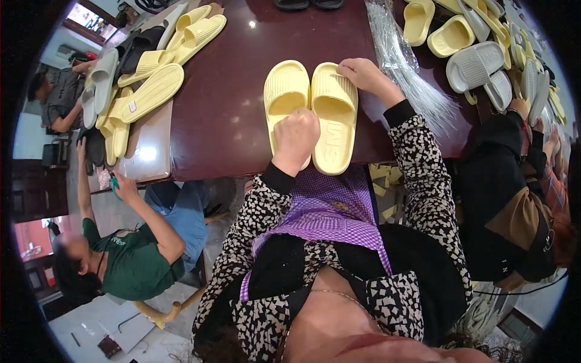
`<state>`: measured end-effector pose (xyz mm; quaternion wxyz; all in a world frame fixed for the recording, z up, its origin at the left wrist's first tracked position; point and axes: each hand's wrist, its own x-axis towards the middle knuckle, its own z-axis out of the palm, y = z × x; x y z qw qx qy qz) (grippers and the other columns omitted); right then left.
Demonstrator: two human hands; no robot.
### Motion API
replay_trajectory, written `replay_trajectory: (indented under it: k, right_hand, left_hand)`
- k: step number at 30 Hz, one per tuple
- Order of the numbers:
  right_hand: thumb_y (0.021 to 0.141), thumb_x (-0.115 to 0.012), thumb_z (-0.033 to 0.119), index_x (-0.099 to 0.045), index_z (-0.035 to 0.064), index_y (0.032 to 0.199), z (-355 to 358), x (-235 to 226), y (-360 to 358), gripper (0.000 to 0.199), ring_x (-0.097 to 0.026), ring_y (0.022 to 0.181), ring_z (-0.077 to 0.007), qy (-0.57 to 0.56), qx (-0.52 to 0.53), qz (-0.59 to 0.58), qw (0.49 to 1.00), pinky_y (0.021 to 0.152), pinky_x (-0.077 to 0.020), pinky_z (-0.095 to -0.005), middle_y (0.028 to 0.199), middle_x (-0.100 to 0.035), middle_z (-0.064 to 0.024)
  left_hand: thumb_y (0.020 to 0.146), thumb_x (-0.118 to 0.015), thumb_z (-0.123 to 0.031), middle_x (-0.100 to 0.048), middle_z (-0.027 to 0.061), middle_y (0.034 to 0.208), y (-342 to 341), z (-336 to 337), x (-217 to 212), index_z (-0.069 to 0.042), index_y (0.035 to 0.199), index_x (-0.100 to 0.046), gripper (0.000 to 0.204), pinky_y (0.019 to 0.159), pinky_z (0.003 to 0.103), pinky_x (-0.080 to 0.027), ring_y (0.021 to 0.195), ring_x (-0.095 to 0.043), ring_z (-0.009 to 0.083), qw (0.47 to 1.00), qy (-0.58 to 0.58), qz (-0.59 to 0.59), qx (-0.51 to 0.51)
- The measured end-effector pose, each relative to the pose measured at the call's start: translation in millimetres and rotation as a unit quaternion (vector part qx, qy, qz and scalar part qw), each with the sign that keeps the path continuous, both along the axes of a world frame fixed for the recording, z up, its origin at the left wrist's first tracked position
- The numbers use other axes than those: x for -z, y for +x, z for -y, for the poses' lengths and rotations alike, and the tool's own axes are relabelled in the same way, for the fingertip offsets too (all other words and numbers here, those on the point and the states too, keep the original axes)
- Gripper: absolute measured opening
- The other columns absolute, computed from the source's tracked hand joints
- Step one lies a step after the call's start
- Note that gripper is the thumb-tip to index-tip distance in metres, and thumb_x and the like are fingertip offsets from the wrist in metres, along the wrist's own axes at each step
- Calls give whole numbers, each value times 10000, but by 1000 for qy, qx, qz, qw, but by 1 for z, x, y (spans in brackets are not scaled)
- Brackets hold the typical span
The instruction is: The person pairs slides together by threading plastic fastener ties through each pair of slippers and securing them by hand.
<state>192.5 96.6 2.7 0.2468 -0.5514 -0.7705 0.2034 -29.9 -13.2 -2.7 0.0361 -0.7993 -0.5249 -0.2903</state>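
Note:
Two pale yellow slide slippers lie side by side on the dark red table in front of me, toes pointing away. My left hand (297,137) is closed in a fist over the rear half of the left slipper (287,78), by the inner edge where the pair meets. Its fingertips are hidden, so what it grips cannot be made out. At the far end of the right slipper (334,130), my right hand (365,77) pinches the toe's outer edge between thumb and fingers.
A clear bag of thin white plastic strips (402,66) lies right of the pair. Yellow and grey slippers (451,36) pile up at far right, more (158,85) at left. A co-worker in green (142,261) sits left, holding a green-handled tool; others work at right.

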Motion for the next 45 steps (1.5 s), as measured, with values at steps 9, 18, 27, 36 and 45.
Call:
replay_trajectory:
  k: [9, 18, 27, 36, 45]
  right_hand:
    - [893, -513, 310, -669, 49, 930, -4, -6, -11, 307, -611, 851, -369, -4, -65, 100, 993, 738, -484, -429, 890, -643, -194]
    - [889, -518, 330, -674, 38, 935, 8, -25, -25, 334, -623, 852, -363, -20, -43, 89, 995, 749, -486, -432, 904, -650, -199]
    - [876, -501, 357, -682, 36, 954, -3, -24, -25, 376, -623, 858, -371, -105, -78, 127, 983, 766, -484, -433, 915, -655, -204]
    - [871, -536, 348, -667, -11, 933, 1, -32, -36, 386, -629, 797, -326, -135, -101, 78, 983, 737, -480, -401, 870, -658, -216]
    - [880, -549, 312, -643, -7, 971, 3, -29, -32, 345, -620, 775, -255, -192, -184, 50, 963, 721, -479, -390, 865, -661, -195]
  left_hand:
    - [824, -539, -139, -540, 114, 488, 12, 8, 13, -58, 576, -562, 262, 381, 360, -464, 395, -556, 247, 998, -26, -33, 46]
    - [783, -543, -122, -578, 125, 519, 10, 2, 8, -63, 566, -562, 226, 391, 366, -471, 430, -590, 256, 999, 5, 1, 37]
    - [756, -547, -96, -602, 120, 556, 9, -4, 8, -57, 596, -573, 167, 413, 373, -484, 450, -606, 266, 999, -20, 7, 30]
    - [779, -552, -114, -603, 128, 550, 3, 1, 4, -55, 595, -574, 195, 411, 371, -488, 447, -608, 266, 999, -13, 32, 22]
    - [805, -551, -127, -581, 158, 536, -1, 14, 12, -35, 595, -575, 231, 422, 396, -485, 441, -591, 301, 997, -18, 66, 40]
